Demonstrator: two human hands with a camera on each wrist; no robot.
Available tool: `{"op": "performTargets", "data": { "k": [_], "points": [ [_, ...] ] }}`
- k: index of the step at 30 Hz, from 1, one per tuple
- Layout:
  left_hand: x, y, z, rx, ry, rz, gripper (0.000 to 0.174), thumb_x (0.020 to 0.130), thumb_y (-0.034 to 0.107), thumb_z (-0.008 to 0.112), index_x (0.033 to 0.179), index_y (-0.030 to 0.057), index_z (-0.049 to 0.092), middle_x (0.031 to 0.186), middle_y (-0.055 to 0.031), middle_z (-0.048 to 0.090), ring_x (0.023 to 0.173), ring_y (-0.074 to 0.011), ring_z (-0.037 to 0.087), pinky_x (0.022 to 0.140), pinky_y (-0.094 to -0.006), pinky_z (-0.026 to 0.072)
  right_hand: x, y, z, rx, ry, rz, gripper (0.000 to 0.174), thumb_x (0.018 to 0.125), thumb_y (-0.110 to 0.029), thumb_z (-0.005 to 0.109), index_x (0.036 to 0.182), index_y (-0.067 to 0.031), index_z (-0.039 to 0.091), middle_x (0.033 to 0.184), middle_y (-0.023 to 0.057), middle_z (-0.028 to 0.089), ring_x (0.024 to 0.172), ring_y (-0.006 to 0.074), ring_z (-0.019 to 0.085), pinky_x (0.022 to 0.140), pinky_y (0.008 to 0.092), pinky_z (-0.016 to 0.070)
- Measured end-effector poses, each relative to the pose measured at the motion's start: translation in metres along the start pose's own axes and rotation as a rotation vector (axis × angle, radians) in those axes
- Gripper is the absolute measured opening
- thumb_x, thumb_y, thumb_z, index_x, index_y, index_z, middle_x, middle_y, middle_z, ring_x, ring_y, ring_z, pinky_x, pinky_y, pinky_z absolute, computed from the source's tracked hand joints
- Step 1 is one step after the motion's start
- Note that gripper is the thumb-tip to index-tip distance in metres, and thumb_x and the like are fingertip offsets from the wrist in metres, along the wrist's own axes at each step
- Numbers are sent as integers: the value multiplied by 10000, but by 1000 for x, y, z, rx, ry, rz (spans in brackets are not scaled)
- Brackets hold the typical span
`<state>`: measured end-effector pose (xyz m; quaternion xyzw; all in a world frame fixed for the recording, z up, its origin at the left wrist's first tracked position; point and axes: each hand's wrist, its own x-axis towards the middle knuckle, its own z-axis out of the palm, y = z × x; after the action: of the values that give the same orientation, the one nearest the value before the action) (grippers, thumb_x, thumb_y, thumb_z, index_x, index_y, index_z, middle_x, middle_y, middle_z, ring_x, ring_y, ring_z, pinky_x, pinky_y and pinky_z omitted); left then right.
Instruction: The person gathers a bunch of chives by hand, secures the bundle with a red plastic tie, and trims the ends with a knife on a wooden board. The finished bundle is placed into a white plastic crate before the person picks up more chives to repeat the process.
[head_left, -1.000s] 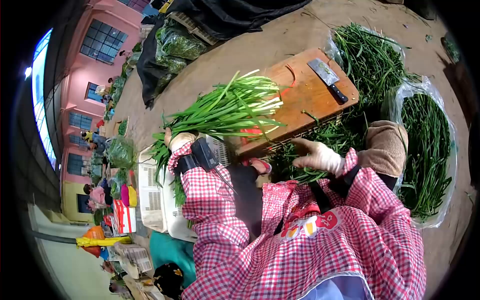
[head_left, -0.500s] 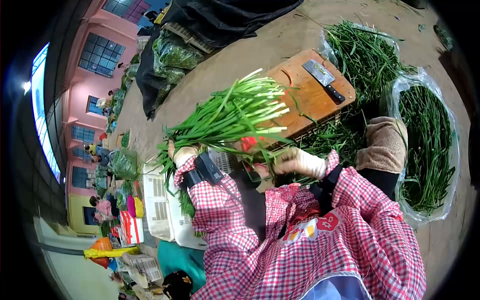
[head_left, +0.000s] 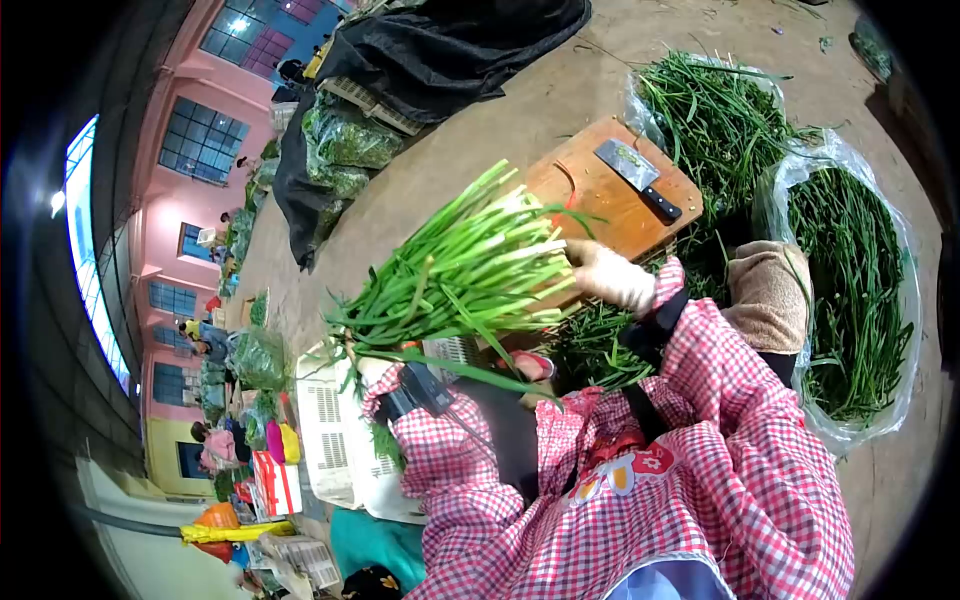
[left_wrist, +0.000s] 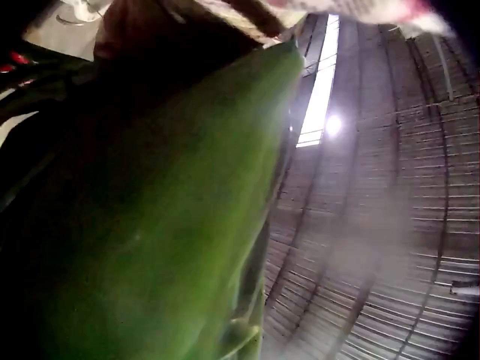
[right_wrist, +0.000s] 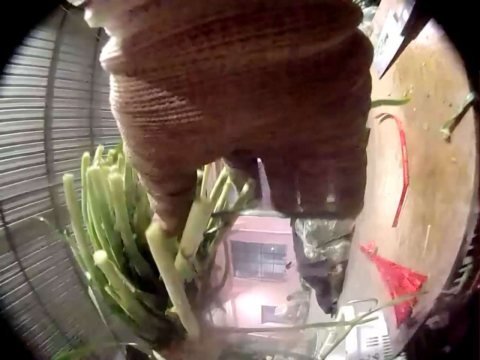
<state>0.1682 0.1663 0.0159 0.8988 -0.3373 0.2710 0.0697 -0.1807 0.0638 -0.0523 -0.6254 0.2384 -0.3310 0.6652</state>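
Observation:
My left hand (head_left: 376, 372), in a pale glove, grips a thick bunch of Chinese chives (head_left: 450, 270) by its leafy part. The pale stem ends fan out toward the wooden board (head_left: 610, 195). One long leaf droops below the bunch toward my lap. A broad green leaf (left_wrist: 172, 217) fills much of the left wrist view and hides most of that hand. My gloved right hand (head_left: 612, 277) is at the stem ends, fingers stretched toward them. In the right wrist view its fingertips overlap the pale stems (right_wrist: 180, 262).
A cleaver (head_left: 638, 178) and a thin red strip (right_wrist: 403, 165) lie on the board. Beyond it stand clear bags of greens (head_left: 850, 290). White crates (head_left: 328, 430) sit by my left arm, and a red tie (right_wrist: 397, 279) shows near the board's edge.
My right hand moved from below the bunch, where it was blurred among strands, up to the stem ends. The bunch tilted, and a long leaf now hangs from it. My left hand keeps its grip.

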Motion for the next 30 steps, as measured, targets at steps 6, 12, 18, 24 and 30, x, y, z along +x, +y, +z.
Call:
{"op": "performTargets", "data": {
  "k": [6,12,18,24,30],
  "points": [
    [-4,0,12,442,207,75,802,879,600,448,1418,12,368,1438,-222,401,1316,-400,393,1076,-603,298,-18,-22,7,149,-73,35,212,931,-217,597,1002,-25,654,699,-48,539,573,53,456,519,212,381],
    [-4,3,18,516,297,32,825,878,610,448,1424,-2,353,1439,-231,394,1322,-401,388,1081,-598,296,-66,-6,-59,-566,-91,355,225,886,-245,634,1007,-65,693,754,79,672,726,232,658,680,352,528],
    [-5,14,24,582,372,-11,849,878,619,447,1431,-15,339,1441,-240,388,1327,-402,382,1086,-593,295,-88,-24,-30,-418,106,-109,531,837,-210,698,1326,-91,529,1000,92,678,871,226,650,766,334,524],
    [-5,22,25,602,443,-42,872,877,628,447,1437,-29,324,1442,-249,381,1332,-403,377,1091,-588,293,-66,-55,53,504,79,205,523,889,-103,568,1392,-42,440,803,38,622,587,93,554,510,223,444],
    [-8,26,25,601,443,-51,896,877,638,447,1444,-42,310,1444,-258,375,1337,-404,371,1096,-583,291,-15,-24,68,533,80,70,187,877,-181,620,1012,-52,630,806,30,650,564,98,578,477,240,446]
  ]
}}
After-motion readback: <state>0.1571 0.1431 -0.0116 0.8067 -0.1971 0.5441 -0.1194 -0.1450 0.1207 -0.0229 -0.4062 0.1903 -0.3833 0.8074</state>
